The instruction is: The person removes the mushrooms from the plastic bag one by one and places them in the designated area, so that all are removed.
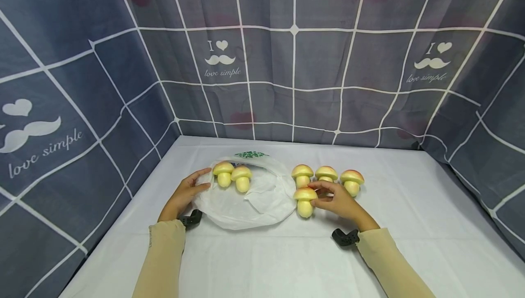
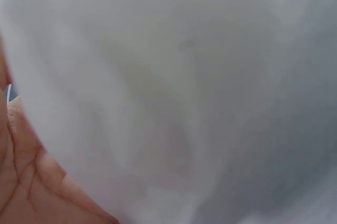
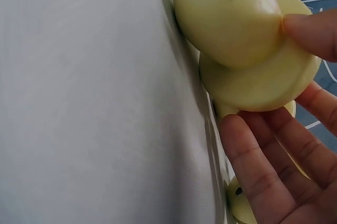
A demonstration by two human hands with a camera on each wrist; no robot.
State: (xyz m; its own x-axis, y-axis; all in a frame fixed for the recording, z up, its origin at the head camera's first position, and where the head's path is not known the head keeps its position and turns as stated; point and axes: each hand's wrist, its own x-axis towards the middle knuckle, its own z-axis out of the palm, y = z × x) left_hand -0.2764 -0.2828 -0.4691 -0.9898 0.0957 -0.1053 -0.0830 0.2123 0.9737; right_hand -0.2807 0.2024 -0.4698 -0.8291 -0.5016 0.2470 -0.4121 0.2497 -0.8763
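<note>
A white plastic bag [image 1: 254,213] lies spread on the table with its mouth facing up. My left hand [image 1: 186,194] holds the bag's left edge; in the left wrist view the bag [image 2: 158,77] covers most of the picture and hides the fingertips. Two yellow mushrooms, one at the left [image 1: 223,178] and one beside it [image 1: 242,184], lie within the bag's opening. My right hand [image 1: 337,201] pinches another yellow mushroom [image 1: 305,196] by its cap, just right of the bag. The right wrist view shows the thumb and fingers around this mushroom's cap [image 3: 258,84].
Behind the right hand, three more mushrooms stand in a row: one at the left [image 1: 302,172], a middle one [image 1: 326,172] partly hidden, and one at the right [image 1: 352,179]. White cloth covers the table [image 1: 266,261]. Grey checked curtains [image 1: 266,56] enclose the back and sides.
</note>
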